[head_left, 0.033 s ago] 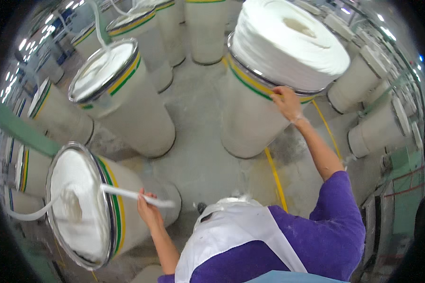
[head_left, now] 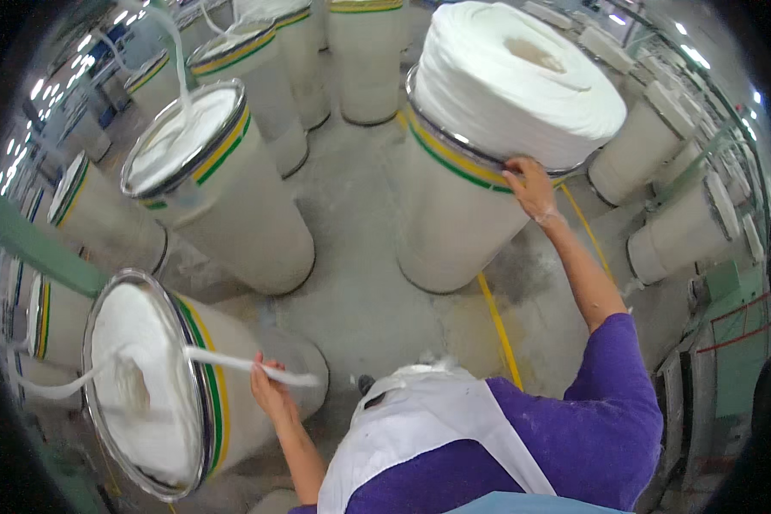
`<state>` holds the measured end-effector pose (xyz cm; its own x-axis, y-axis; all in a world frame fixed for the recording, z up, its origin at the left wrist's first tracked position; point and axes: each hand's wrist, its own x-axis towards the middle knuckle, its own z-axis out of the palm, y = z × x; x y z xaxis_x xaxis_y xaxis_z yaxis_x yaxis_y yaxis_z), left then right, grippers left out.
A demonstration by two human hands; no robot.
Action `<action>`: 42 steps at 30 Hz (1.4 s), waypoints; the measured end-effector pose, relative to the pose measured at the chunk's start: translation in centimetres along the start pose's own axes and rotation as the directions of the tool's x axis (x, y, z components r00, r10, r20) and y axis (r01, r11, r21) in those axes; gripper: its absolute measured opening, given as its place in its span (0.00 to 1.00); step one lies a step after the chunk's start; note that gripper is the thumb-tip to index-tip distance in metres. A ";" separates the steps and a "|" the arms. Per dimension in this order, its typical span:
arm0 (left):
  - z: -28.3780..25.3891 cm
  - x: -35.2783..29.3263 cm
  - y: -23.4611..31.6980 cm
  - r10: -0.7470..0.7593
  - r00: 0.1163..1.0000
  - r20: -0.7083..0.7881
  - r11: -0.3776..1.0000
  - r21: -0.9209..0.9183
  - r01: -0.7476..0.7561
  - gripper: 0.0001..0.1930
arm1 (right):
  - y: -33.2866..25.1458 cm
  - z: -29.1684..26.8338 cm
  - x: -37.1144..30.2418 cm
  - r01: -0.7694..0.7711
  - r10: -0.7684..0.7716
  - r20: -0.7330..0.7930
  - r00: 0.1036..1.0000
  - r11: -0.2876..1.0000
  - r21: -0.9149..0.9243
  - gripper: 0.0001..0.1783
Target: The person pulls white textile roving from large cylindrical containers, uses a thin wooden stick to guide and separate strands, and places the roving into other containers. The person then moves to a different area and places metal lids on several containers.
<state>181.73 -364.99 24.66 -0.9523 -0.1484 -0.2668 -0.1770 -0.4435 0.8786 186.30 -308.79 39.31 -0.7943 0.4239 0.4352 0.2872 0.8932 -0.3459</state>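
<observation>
My left hand is closed around a white cotton sliver strand, whose loose end sticks out past my fingers. The strand hangs over the rim of the near-left sliver can, with coiled white sliver inside it. My right arm reaches forward, and my right hand grips the metal rim of a taller-filled sliver can. A thick white coil of sliver rises well above that rim. Some of my right fingertips are hidden at the rim.
Another sliver can stands beyond the near-left one, a strand rising from it. More cans line the back and the right. Yellow lines mark the grey floor. A green bar crosses at far left.
The view has shifted slightly. Against the can, my right hand sits a little farther right along the rim. My left hand still holds the sliver strand.
</observation>
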 end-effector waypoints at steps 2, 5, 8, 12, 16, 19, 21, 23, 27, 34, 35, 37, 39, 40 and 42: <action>-0.8 0.5 -0.8 0.017 1.000 -0.022 0.998 0.065 -0.015 0.23 | 2.8 -1.3 0.6 -0.022 0.016 -0.039 0.999 0.987 -0.162 0.17; -1.6 1.0 -1.2 0.014 0.999 0.035 0.989 0.145 -0.019 0.23 | 4.9 -3.6 0.9 -0.030 0.048 0.064 0.997 0.967 -0.251 0.18; -2.1 1.5 -2.1 0.000 0.997 0.072 0.981 0.193 -0.014 0.25 | 4.9 -3.6 1.9 -0.062 0.113 0.107 0.988 0.917 -0.393 0.23; -3.0 2.9 -3.9 -0.086 0.992 0.096 0.945 0.323 0.051 0.25 | 5.1 -2.9 3.2 -0.087 0.200 0.170 0.965 0.853 -0.514 0.31; -6.0 4.5 -5.0 -0.346 0.924 0.164 0.830 0.513 0.220 0.26 | 5.0 -1.7 2.6 -0.082 0.213 0.183 0.960 0.836 -0.543 0.35; -7.7 5.2 -5.5 -0.480 0.858 0.182 0.736 0.616 0.281 0.26 | 3.2 -0.8 1.9 -0.089 0.167 0.062 0.984 0.763 -0.640 0.32; -8.8 5.6 -5.8 -0.524 0.833 0.180 0.703 0.643 0.304 0.26 | 0.9 0.1 2.0 -0.138 0.226 0.074 0.971 0.789 -0.598 0.33; -9.8 6.1 -6.1 -0.551 0.816 0.176 0.682 0.658 0.319 0.27 | -2.7 2.3 2.4 -0.152 0.210 0.035 0.977 0.804 -0.574 0.33; -11.0 6.1 -6.1 -0.551 0.818 0.164 0.686 0.647 0.333 0.27 | -9.9 8.2 4.8 -0.150 0.164 -0.007 0.987 0.883 -0.446 0.30; -7.5 1.8 -4.0 -0.254 0.952 0.173 0.907 0.384 0.172 0.27 | -22.4 14.0 9.0 0.003 0.044 0.160 0.986 0.960 -0.278 0.22; -6.6 1.2 -3.6 -0.195 0.967 0.163 0.930 0.344 0.129 0.28 | -24.2 14.4 9.2 0.012 0.052 0.234 0.971 0.965 -0.261 0.26; -5.3 -0.2 -2.7 -0.146 0.980 0.136 0.952 0.288 0.102 0.27 | -26.7 15.2 8.0 0.072 -0.030 0.219 0.975 0.980 -0.185 0.29; -4.3 -1.2 -2.1 -0.159 0.980 0.119 0.964 0.231 0.128 0.27 | -28.5 15.7 6.2 0.158 -0.124 0.229 0.965 0.978 -0.137 0.33; -3.9 -1.3 -1.7 -0.144 0.983 0.111 0.966 0.231 0.116 0.27 | -29.4 15.9 5.3 0.216 -0.184 0.233 0.955 0.969 -0.121 0.35; -3.2 -1.9 -1.6 -0.108 0.988 0.109 0.975 0.204 0.084 0.27 | -30.8 15.6 3.5 0.297 -0.269 0.337 0.902 0.954 -0.033 0.35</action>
<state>184.62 -366.79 22.52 -0.9490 -0.0026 -0.3152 -0.3033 -0.2643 0.9155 166.31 -337.16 38.55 -0.9744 0.0919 0.2053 0.0563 0.9833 -0.1731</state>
